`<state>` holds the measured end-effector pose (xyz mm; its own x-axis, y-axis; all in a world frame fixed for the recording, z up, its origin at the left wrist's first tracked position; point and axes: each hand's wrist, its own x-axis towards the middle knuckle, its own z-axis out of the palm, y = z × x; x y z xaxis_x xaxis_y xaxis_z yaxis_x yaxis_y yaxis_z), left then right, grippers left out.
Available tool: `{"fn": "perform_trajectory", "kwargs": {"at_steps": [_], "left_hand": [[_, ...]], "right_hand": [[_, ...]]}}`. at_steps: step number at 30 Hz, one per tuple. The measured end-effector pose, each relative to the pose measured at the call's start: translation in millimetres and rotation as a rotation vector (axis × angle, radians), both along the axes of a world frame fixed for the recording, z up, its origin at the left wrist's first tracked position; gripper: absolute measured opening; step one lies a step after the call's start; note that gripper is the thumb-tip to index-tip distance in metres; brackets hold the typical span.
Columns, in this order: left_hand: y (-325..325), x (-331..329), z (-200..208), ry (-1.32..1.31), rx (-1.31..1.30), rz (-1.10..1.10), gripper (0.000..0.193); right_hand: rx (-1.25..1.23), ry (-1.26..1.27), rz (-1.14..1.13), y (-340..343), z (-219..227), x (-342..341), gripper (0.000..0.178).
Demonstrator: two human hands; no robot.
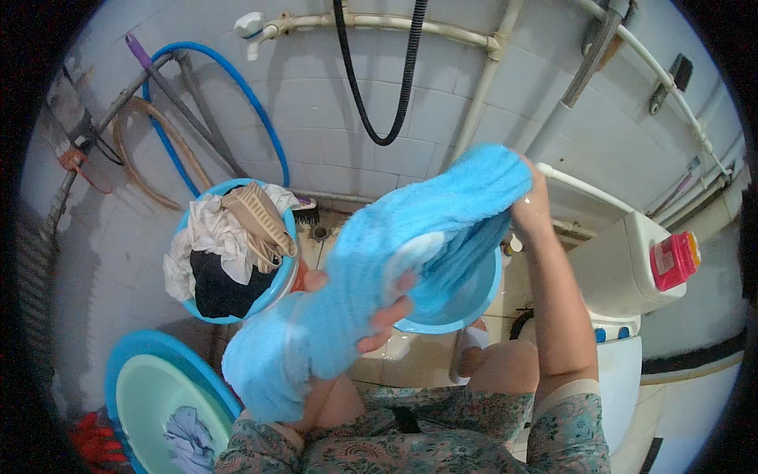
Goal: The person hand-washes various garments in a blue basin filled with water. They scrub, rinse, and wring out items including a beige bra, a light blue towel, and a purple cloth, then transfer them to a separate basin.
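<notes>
A fluffy light-blue cloth (355,253) with a white patch is stretched slantwise in front of me, from lower left to upper right. My right hand (534,201) grips its upper right end. Lower down, my left hand (387,320) is wrapped round the middle of it; the fingers show past its edge and the palm is covered. Part of the cloth hangs down at a blue basin (491,291) on the floor, and it hides much of that basin. Whether the hanging part touches the inside cannot be made out.
Left, a blue basin (287,227) holds white, beige and black clothes, with a scrubbing brush (305,212) behind. Nearer, a green basin (130,393) inside a blue one holds a grey-blue cloth (189,438). Right, a toilet tank (612,265) carries a red container (673,261). A black hose (384,141) hangs ahead.
</notes>
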<state>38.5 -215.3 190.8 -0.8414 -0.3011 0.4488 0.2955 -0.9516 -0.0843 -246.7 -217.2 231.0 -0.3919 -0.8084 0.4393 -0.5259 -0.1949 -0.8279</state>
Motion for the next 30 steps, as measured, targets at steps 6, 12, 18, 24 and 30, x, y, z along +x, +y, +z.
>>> {"fn": "perform_trajectory", "kwargs": {"at_steps": [6, 12, 18, 24, 30], "left_hand": [[7, -17, -19, -0.306, -0.094, -0.155, 0.083], [27, -49, -63, -0.285, 0.147, -0.490, 0.073], [19, -48, -47, -0.252, 0.656, -0.200, 0.068], [17, -51, -24, -0.109, 0.777, -0.094, 0.062], [25, -30, -20, -0.149, 0.617, -0.044, 0.062]], "right_hand": [[0.511, 0.481, 0.415, -34, 12, 5, 0.032], [0.532, 0.904, 0.522, -45, -153, -20, 0.031], [0.435, 0.111, 0.037, 8, -215, -10, 0.027], [0.465, -1.610, 0.448, 74, -136, 92, 0.063], [-0.119, -1.355, 0.992, 53, -121, 147, 0.103]]}}
